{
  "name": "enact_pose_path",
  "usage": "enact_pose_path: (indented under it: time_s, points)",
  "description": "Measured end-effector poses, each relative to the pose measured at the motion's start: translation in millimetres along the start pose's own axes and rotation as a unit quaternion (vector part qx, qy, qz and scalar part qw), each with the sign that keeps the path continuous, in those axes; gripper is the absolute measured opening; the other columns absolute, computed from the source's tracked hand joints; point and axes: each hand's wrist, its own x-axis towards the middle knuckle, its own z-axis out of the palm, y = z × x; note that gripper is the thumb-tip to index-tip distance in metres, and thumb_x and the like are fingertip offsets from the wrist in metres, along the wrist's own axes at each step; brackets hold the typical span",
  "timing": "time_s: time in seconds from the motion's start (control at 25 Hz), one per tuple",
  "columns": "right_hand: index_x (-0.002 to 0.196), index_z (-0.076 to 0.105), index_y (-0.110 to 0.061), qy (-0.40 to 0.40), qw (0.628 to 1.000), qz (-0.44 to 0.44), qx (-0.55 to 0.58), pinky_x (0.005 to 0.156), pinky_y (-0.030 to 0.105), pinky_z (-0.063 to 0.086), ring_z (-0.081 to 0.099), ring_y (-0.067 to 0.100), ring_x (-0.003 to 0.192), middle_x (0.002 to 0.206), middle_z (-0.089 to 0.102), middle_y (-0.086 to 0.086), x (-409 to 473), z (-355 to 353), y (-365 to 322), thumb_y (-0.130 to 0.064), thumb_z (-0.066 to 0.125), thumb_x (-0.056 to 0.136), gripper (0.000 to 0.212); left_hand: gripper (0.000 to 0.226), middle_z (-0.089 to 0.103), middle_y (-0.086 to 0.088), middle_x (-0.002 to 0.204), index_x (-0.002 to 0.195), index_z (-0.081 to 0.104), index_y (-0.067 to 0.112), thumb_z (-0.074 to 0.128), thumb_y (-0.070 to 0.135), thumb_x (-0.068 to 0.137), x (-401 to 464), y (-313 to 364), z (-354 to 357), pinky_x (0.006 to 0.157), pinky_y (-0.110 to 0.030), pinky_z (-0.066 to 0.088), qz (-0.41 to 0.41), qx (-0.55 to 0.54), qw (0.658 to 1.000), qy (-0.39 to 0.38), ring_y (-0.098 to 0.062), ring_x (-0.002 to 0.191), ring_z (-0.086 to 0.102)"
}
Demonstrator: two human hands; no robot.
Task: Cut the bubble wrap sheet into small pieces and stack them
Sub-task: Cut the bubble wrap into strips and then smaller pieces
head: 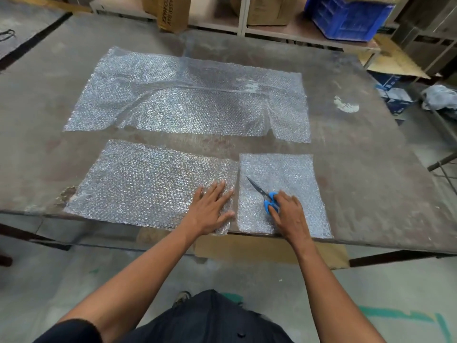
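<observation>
Left hand (213,209) flat, fingers straight, pressing right end of mid-size bubble wrap piece (148,184) at table (371,169) near edge. Large sheet (188,100) farther back. Small piece (284,194) just beside, under right hand (288,209) gripping blue-handled scissors (264,194), blades together.

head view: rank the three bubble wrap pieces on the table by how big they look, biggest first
1. Far wide clear bubble wrap sheet
2. Near-left bubble wrap piece
3. Near-right small rectangular bubble wrap piece, under the blue-handled scissors
</observation>
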Motion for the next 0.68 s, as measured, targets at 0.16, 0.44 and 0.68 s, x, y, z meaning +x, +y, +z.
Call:
enact_pose_path:
  time_s: [0.16,0.44,0.68]
  points:
    - [0.131,0.058,-0.023,-0.009,0.999,0.032,0.003,0.130,0.060,0.015,0.040,0.027,0.154,0.147,0.063,0.010,-20,-15,29,-0.035,0.058,0.106,0.028,0.079,-0.021,-0.003,0.173,0.165,-0.010,0.039,-0.001,0.080,0.099,24,33,7,0.127,-0.062,-0.006,-0.022,-0.015,1.000,0.008,-0.023,0.161,-0.016]
    - [0.138,0.056,-0.024,-0.002,0.996,0.084,-0.004,0.128,0.064,0.007,0.036,0.028,0.156,0.148,0.062,0.012,-32,-37,57,-0.039,0.052,0.108,0.033,0.072,-0.009,0.002,0.176,0.168,-0.002,0.032,0.007,0.068,0.106,63,77,-3,0.129,-0.054,0.006,-0.085,-0.053,0.993,0.064,-0.018,0.162,-0.002]
    - [0.135,0.057,-0.022,-0.002,0.996,0.085,0.012,0.128,0.066,0.007,0.034,0.030,0.157,0.147,0.061,0.013,-36,-46,67,-0.037,0.052,0.108,0.031,0.091,-0.013,-0.003,0.174,0.167,-0.006,0.017,-0.006,0.078,0.099,78,96,8,0.130,-0.055,0.002,-0.094,-0.055,0.994,0.029,-0.019,0.162,-0.011]
